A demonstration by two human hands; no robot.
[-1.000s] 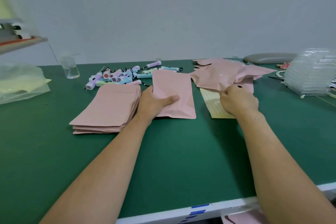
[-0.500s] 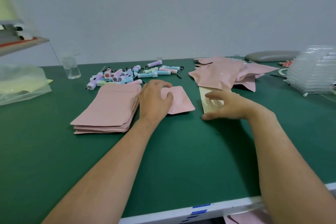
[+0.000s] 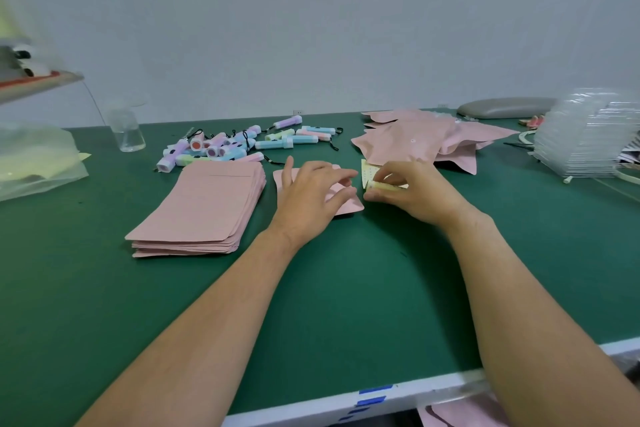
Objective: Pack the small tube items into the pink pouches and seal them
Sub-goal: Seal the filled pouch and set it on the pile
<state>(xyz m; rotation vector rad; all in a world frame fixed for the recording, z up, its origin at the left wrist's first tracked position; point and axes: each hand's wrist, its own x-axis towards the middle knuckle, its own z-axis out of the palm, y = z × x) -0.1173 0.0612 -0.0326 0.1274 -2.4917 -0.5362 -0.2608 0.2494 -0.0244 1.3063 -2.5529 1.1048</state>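
Your left hand (image 3: 311,198) lies on a single pink pouch (image 3: 348,206) on the green table (image 3: 346,288), with its fingers loosely spread and pressing the pouch flat. Your right hand (image 3: 412,191) pinches the yellow dotted sheet (image 3: 369,172) just beside that pouch. The small tubes (image 3: 235,146) lie heaped behind the stack of empty pouches (image 3: 201,208).

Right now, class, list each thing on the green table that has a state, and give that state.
single pink pouch, flat on the green table
left hand, fingers fairly straight, pressing the single pink pouch
yellow sticker sheet, near end curled up
right hand, pinching the yellow sticker sheet
pouch stack, flat and neat
tube items, loose, lying down
pouch heap, puffed, overlapping
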